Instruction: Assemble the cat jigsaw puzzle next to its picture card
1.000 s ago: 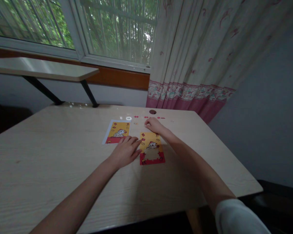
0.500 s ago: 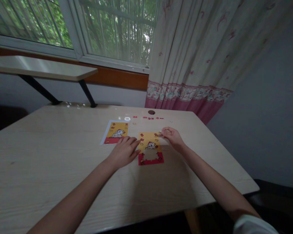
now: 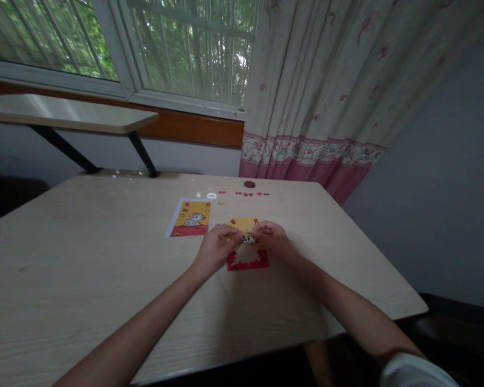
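A partly assembled jigsaw puzzle [image 3: 248, 265] in yellow and red lies on the desk, with a gap in its lower middle where the desk shows through. Over its upper half my two hands come together. My right hand [image 3: 275, 240] pinches a small puzzle piece, mostly hidden by the fingertips. My left hand [image 3: 220, 244] is closed too, thumb and forefinger meeting at the same small piece from the left. The fingers cover part of the white animal drawn on the puzzle. To the left lies a printed reference picture [image 3: 192, 219] of a white animal on yellow and red.
Several red puzzle pieces [image 3: 239, 193] lie in a row near the desk's [image 3: 116, 258] back edge, by a round cable hole [image 3: 249, 184]. Pale loose pieces [image 3: 281, 200] lie nearby. A raised shelf [image 3: 72, 114] stands at the back left, and a curtain [image 3: 298, 123] hangs behind.
My right hand has moved left from beside the puzzle's right edge to over it, with the small piece. My left hand has moved right onto the puzzle, its fingers closing.
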